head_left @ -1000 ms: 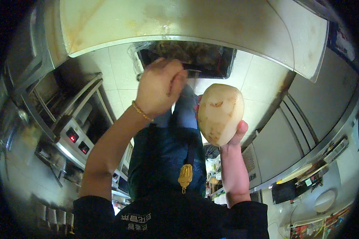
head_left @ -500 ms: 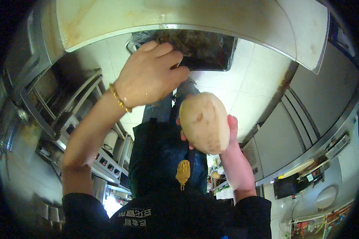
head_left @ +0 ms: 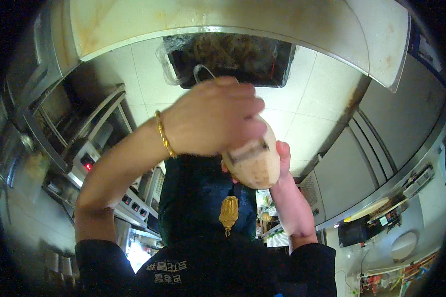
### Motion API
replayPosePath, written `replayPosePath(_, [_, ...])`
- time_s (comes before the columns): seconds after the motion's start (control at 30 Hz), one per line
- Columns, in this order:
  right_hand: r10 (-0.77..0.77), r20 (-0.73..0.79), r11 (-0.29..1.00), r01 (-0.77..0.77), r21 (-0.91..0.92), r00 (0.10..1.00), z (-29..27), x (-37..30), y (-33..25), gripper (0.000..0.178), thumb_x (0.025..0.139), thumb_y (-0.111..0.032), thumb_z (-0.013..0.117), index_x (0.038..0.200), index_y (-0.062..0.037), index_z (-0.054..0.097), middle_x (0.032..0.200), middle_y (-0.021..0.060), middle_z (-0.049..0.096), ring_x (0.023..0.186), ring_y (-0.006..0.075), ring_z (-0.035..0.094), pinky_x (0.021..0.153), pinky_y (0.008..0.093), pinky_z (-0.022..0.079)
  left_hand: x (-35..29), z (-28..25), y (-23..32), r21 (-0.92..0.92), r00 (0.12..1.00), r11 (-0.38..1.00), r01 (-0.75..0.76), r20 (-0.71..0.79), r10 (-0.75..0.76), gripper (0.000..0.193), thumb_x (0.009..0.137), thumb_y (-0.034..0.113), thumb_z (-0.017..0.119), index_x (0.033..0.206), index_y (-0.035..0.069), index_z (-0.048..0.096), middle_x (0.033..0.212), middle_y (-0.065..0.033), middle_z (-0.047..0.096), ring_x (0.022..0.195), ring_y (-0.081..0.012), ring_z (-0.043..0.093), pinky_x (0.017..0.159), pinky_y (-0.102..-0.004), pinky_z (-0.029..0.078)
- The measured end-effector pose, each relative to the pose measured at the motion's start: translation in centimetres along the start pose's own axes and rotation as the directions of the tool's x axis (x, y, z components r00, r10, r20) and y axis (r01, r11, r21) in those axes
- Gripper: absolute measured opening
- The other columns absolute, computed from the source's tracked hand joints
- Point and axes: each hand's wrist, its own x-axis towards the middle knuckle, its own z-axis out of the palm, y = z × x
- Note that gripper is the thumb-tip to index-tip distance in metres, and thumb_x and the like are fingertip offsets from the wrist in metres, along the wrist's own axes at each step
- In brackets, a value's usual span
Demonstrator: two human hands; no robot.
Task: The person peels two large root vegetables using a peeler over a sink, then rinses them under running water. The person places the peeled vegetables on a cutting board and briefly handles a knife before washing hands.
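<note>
A large pale oval potato [head_left: 261, 171], mostly bare of skin and marked with brown spots, rests in my right hand [head_left: 284, 157], its fingers wrapped around the underside and right edge. My left hand [head_left: 215, 119], with a gold bracelet at the wrist, is closed on a peeler [head_left: 249, 151]. The peeler's dark blade lies across the upper face of the potato, and a wire loop at its handle end sticks out beyond the knuckles. Most of the handle is hidden by the fingers, which are slightly blurred.
Below my hands a black bin [head_left: 282, 81] with a plastic liner holds dark scraps on the tiled floor [head_left: 307, 99]. A pale worktop edge [head_left: 223, 22] runs across the front. Steel equipment [head_left: 134, 198] stands left, grey cabinets [head_left: 347, 163] right. A gold pendant [head_left: 228, 213] hangs at my chest.
My left hand has moved right and toward me with the peeler, from beyond the potato onto its surface. The potato in my right hand has shifted only slightly.
</note>
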Motion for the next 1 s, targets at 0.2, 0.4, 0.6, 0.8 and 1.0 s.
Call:
replayPosePath(0.2, [-0.091, -0.146, 0.983, 0.066, -0.171, 0.985, 3.1, -0.4, 0.4, 0.123, 0.055, -0.061, 0.080, 0.149, -0.0112, 0.017, 0.127, 0.0295, 0.046, 0.101, 0.0443, 0.058, 0.079, 0.0479, 0.056, -2.6, 1.0, -2.4, 0.081, 0.970, 0.968, 0.239, 0.016, -0.241, 0.010, 0.074, 0.018, 0.065, 0.076, 0.011, 0.057, 0.082, -0.0064, 0.056, 0.081, -0.0264, 0.055, 0.069, -0.0394, 0.045])
replayPosePath(0.4, [-0.303, -0.194, 0.910, 0.223, -0.350, 0.933, 3.6, 0.4, -0.7, 0.114, 0.060, -0.057, 0.075, 0.148, -0.0097, 0.020, 0.129, 0.0247, 0.046, 0.106, 0.0436, 0.057, 0.084, 0.0491, 0.054, -1.9, 0.4, 0.6, -0.014, 0.883, 0.895, 0.446, -0.159, -0.442, 0.010, 0.075, 0.017, 0.063, 0.079, 0.010, 0.057, 0.081, -0.0087, 0.056, 0.079, -0.0305, 0.055, 0.068, -0.0413, 0.046])
replayPosePath(0.6, [-0.396, -0.191, 0.885, 0.319, -0.339, 0.898, 3.0, 0.3, -0.3, 0.115, 0.059, -0.048, 0.078, 0.147, -0.0056, 0.017, 0.138, 0.0190, 0.040, 0.124, 0.0337, 0.047, 0.102, 0.0470, 0.042, -0.1, 0.6, 3.3, -0.031, 0.865, 0.885, 0.465, -0.196, -0.461, 0.011, 0.076, 0.011, 0.062, 0.076, 0.005, 0.054, 0.079, -0.0141, 0.053, 0.073, -0.0332, 0.052, 0.064, -0.0429, 0.045])
replayPosePath(0.8, [-0.463, -0.153, 0.848, 0.385, -0.365, 0.873, 4.0, 0.9, -0.4, 0.119, 0.058, -0.043, 0.081, 0.149, -0.0063, 0.014, 0.142, 0.0181, 0.036, 0.129, 0.0329, 0.043, 0.107, 0.0462, 0.038, -0.4, 0.8, 3.6, 0.013, 0.849, 0.870, 0.492, -0.230, -0.477, 0.012, 0.070, 0.016, 0.065, 0.078, 0.010, 0.058, 0.075, -0.0059, 0.053, 0.074, -0.0244, 0.054, 0.064, -0.0364, 0.046])
replayPosePath(1.0, [-0.478, -0.166, 0.851, 0.408, -0.332, 0.862, 4.5, 1.1, -0.3, 0.120, 0.057, -0.039, 0.083, 0.149, -0.0076, 0.013, 0.142, 0.0186, 0.036, 0.129, 0.0340, 0.042, 0.106, 0.0474, 0.038, -0.3, 0.8, 2.8, -0.092, 0.858, 0.893, 0.441, -0.249, -0.449, 0.010, 0.076, 0.010, 0.063, 0.075, 0.004, 0.054, 0.079, -0.0142, 0.053, 0.073, -0.0328, 0.052, 0.064, -0.0424, 0.045])
